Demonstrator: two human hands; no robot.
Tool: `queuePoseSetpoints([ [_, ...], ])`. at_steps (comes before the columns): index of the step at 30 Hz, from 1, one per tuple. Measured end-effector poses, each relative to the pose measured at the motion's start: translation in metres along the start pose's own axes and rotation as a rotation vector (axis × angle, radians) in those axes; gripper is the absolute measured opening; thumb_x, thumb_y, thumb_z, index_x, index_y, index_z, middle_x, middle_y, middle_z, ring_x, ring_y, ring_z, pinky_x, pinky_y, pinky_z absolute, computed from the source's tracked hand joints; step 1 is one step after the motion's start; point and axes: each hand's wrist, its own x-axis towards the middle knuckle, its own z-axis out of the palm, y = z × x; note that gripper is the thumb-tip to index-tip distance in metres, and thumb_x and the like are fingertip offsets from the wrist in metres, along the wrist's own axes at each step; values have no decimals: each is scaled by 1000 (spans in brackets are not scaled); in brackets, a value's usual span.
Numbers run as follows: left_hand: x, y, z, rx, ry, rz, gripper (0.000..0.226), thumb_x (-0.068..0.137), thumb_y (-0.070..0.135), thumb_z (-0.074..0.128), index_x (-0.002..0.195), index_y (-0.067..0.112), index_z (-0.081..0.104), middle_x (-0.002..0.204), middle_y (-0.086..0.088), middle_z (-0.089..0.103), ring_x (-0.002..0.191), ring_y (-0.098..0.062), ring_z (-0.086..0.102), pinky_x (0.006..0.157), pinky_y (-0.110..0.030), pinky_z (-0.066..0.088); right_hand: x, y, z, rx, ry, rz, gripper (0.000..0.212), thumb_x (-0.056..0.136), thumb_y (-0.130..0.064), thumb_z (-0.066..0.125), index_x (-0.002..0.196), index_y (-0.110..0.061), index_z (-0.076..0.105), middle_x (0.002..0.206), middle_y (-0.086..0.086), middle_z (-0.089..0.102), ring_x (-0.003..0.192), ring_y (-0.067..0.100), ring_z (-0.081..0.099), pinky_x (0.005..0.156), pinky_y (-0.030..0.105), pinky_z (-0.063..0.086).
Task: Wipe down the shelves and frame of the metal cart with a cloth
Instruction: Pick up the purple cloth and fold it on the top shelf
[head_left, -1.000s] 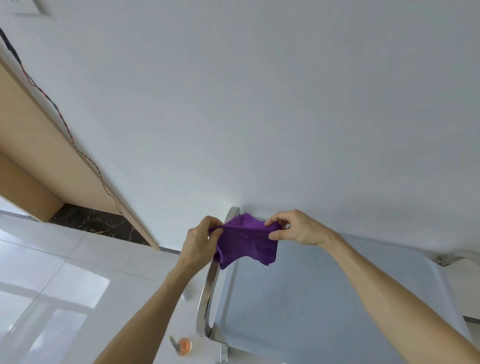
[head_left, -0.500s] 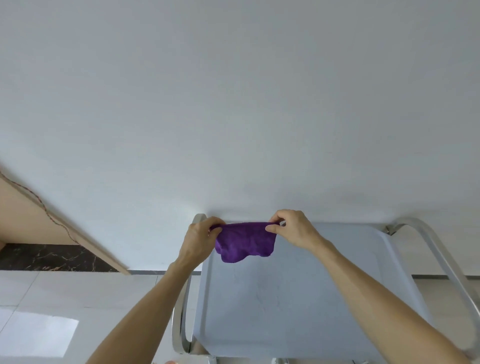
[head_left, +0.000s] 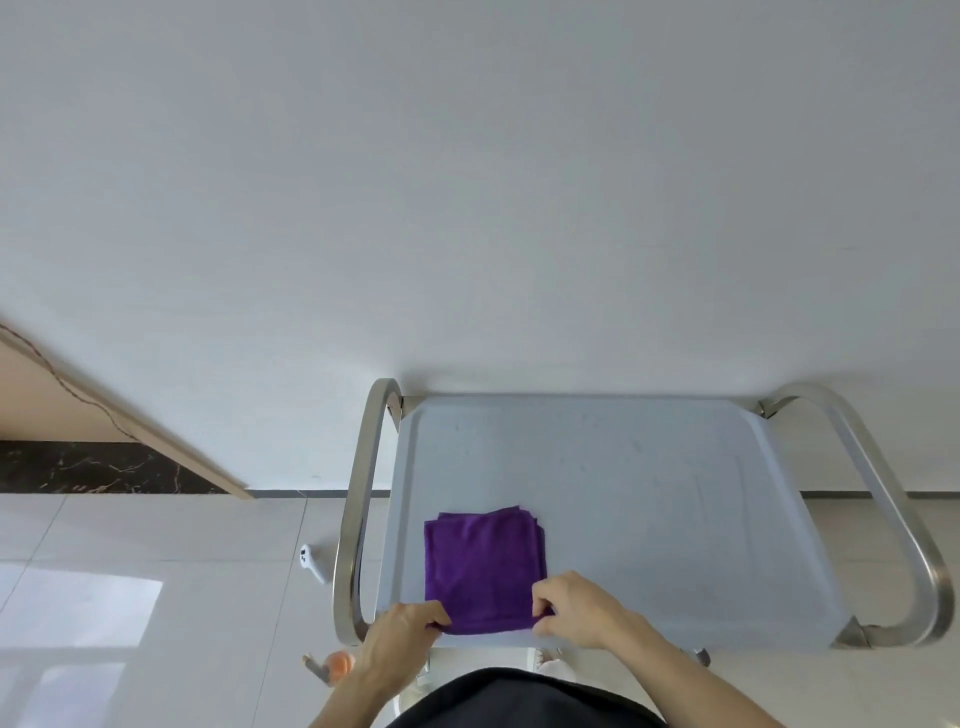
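Note:
A folded purple cloth (head_left: 483, 566) lies flat on the left front part of the metal cart's top shelf (head_left: 649, 499). My left hand (head_left: 402, 636) pinches the cloth's near left corner at the shelf's front edge. My right hand (head_left: 574, 605) pinches the near right corner. The cart has a curved steel handle on the left (head_left: 358, 519) and another on the right (head_left: 893, 519). The lower shelves are hidden under the top one.
The cart stands against a white wall (head_left: 467, 208). White floor tiles (head_left: 156, 597) spread to the left. A white caster (head_left: 313, 561) and an orange one (head_left: 337, 665) show beside the left handle. A wooden panel (head_left: 62, 410) leans at far left.
The cloth was held up in the air by both hands at the shelf's back left; now it lies folded flat near the front left, both hands still on its near corners.

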Motion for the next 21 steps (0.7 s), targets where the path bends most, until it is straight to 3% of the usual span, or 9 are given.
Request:
queuePoseSetpoints([
  [5, 19, 2, -29, -84, -68, 41, 21, 93, 14, 59, 104, 25, 73, 98, 12, 71, 90, -6, 67, 87, -22, 52, 6, -7, -35, 104, -56, 11, 11, 83, -28, 74, 87, -26, 64, 79, -15, 57, 68, 2, 52, 62, 13, 42],
  [9, 50, 23, -65, -143, 193, 32, 24, 94, 8, 54, 106, 19, 72, 95, 3, 74, 86, -14, 69, 81, -27, 54, 20, -17, -72, 189, 225, 36, 13, 90, -26, 67, 100, -19, 69, 89, -8, 65, 80, 8, 61, 72, 18, 47],
  [12, 60, 35, -82, -252, 357, 21, 20, 98, 11, 53, 106, 17, 69, 98, 8, 71, 85, -8, 66, 74, -15, 50, 24, -19, -81, 272, 403, 75, 20, 98, -25, 55, 114, -17, 63, 103, -8, 63, 94, 11, 62, 76, 19, 45],
  [14, 60, 36, -83, -278, 361, 15, 17, 98, 13, 54, 104, 17, 70, 97, 9, 71, 82, -3, 64, 69, -5, 45, 22, -16, -77, 282, 376, 107, 19, 98, -25, 53, 113, -17, 62, 104, -5, 65, 93, 13, 63, 75, 19, 47],
  [17, 54, 31, -71, -272, 282, -10, 17, 97, 12, 55, 102, 16, 71, 97, 4, 73, 83, -4, 65, 67, -2, 44, 16, -4, -59, 254, 227, 131, 13, 95, -24, 54, 101, -19, 65, 100, -4, 67, 88, 10, 65, 67, 13, 47],
  [21, 41, 25, -44, -235, 135, -66, 18, 98, 16, 55, 104, 16, 72, 102, 3, 73, 89, -7, 65, 80, -14, 51, 8, 12, -34, 191, 52, 139, 17, 95, -23, 51, 102, -19, 66, 103, -1, 69, 95, 17, 68, 80, 25, 53],
])
